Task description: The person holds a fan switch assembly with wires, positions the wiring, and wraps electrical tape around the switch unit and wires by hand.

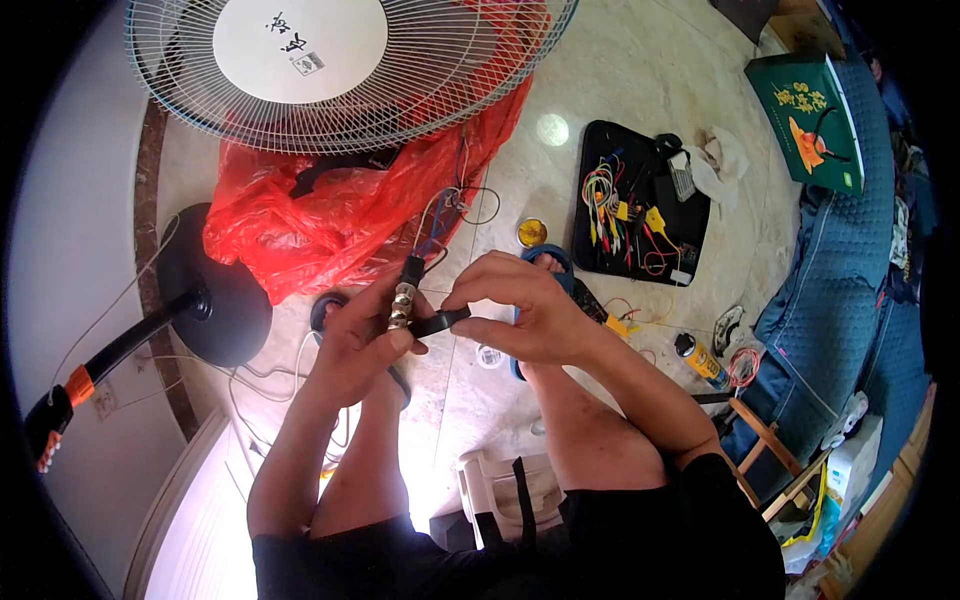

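In my left hand (362,335) is a shiny, ribbed metal fitting (402,303) with a black end, fingers and thumb closed round it. Thin wires (437,225) run from its black end up toward the red plastic bag. My right hand (525,308) pinches the free end of a short black strip (438,322), flat like tape. The strip's other end meets the metal fitting beside my left thumb. Both hands are close together above the floor, between my knees.
A fan head (300,50) lies over a red plastic bag (300,220); its black round base (215,290) stands left. To the right are a black case (620,262) with test leads, a small yellow tin (532,233), a spray can (700,358) and a green box (815,125).
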`<state>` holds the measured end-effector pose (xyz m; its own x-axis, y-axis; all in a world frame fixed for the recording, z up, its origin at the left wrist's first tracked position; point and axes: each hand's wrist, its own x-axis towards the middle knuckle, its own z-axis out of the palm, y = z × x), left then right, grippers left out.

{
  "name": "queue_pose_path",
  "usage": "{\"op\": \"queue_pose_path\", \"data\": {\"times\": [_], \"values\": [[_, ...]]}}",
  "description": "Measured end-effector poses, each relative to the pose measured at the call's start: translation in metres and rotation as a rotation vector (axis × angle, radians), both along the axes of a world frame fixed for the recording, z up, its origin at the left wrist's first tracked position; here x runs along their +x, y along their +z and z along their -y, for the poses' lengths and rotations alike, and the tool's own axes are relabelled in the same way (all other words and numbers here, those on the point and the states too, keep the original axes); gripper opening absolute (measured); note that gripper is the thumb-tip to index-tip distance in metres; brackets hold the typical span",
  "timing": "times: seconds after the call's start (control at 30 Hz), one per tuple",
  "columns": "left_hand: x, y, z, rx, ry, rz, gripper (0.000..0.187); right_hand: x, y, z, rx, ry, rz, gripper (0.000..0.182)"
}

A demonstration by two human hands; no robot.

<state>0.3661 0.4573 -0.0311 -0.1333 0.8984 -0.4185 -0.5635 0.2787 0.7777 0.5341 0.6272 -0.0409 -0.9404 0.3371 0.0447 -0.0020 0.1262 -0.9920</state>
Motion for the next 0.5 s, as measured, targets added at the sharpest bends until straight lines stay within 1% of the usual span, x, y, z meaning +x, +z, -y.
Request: {"op": "queue_pose_path", "data": {"times": [0.1,0.23,0.33,0.43,0.5], "values": [[-0.0012,0.0011,0.0001,0.004,0.001,-0.008,0.07,0.0001,0.0019,0.0008,-0.074,0.022,0.055,0.023],[-0.0046,-0.0033,0.0025,0.011,-0.008,-0.031,0.069,-0.0012,0.0027,0.0024,-0.08,0.018,0.013,0.021],[-0.0023,0.0,-0.0009,-0.085,0.028,-0.054,0.082,-0.0016,0.0024,0.0022,-0.056,0.008,-0.029,0.019],[-0.0047,-0.0017,0.0011,-0.001,0.009,-0.011,0.07,-0.0014,0.0014,0.0034,-0.071,0.006,-0.044,0.018],[-0.0048,-0.0007,0.0001,-0.006,0.005,-0.001,0.068,-0.0017,0.0042,0.0038,-0.112,0.01,-0.043,0.017]]}}
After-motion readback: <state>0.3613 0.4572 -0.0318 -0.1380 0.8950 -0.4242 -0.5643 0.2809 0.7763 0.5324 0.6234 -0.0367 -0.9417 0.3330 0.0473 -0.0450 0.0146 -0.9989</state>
